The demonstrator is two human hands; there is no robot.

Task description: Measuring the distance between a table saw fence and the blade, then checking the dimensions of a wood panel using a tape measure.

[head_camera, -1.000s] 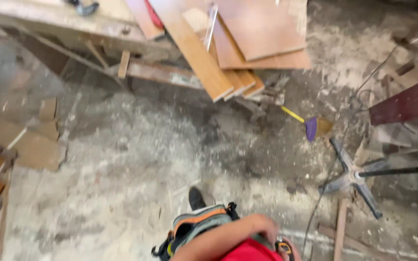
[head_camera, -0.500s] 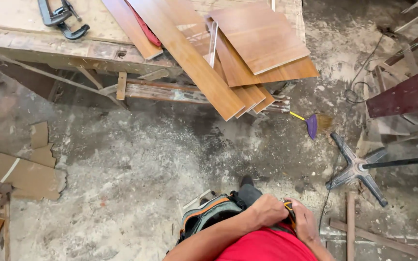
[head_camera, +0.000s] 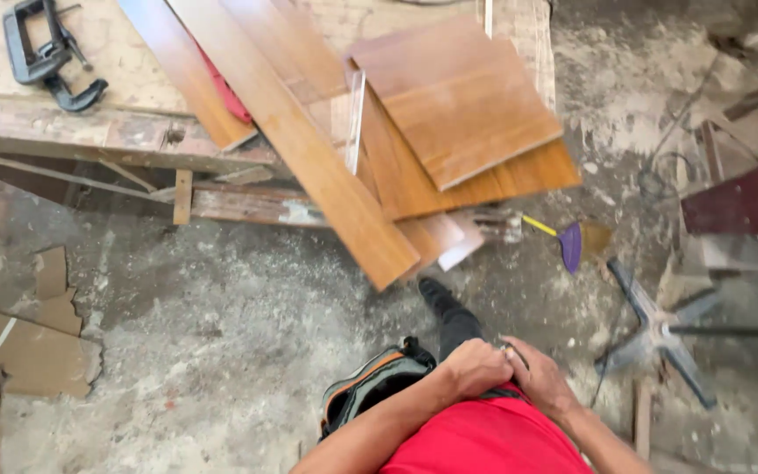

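Left hand (head_camera: 477, 367) and right hand (head_camera: 544, 379) brought together at the waist, above the red shirt (head_camera: 484, 439); fingers curled and touching, contents not discernible. Grey-and-orange tool pouch (head_camera: 370, 386) at the left hip, just beside the left hand. Wooden planks (head_camera: 309, 149) stacked on the table (head_camera: 89, 132), overhanging its edge; black clamp (head_camera: 46, 57) at far left.

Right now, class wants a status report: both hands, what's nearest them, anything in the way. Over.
Left hand and right hand together at waist, contents hidden. Tool pouch at left hip. Plank stack overhangs workbench ahead.
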